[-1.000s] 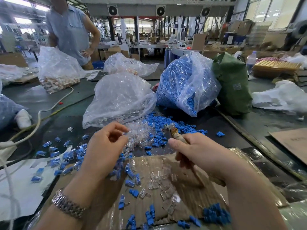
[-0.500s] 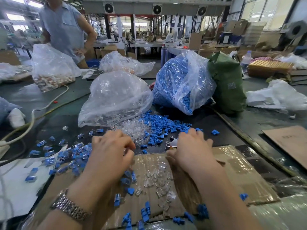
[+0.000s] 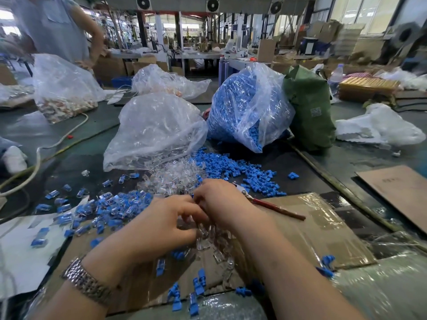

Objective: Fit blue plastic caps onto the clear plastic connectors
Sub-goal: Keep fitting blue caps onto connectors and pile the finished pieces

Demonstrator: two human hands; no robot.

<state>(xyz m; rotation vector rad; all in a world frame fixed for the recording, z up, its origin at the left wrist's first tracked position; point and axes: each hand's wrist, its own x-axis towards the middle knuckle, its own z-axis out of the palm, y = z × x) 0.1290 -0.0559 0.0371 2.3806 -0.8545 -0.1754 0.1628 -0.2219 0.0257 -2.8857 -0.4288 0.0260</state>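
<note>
Clear connectors (image 3: pixel 209 234) bunch under curled fingers of both hands (image 3: pixel 161 224) (image 3: pixel 221 204); pinch unclear. Best: single out one, cap squarely.

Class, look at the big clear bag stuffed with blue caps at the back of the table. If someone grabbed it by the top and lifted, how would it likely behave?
The bag of blue caps would probably sag and change shape, since its thin film is crumpled. It is packed full, so it is likely fairly heavy. Its mouth lies open toward the loose blue caps on the table, so more might spill.
</note>
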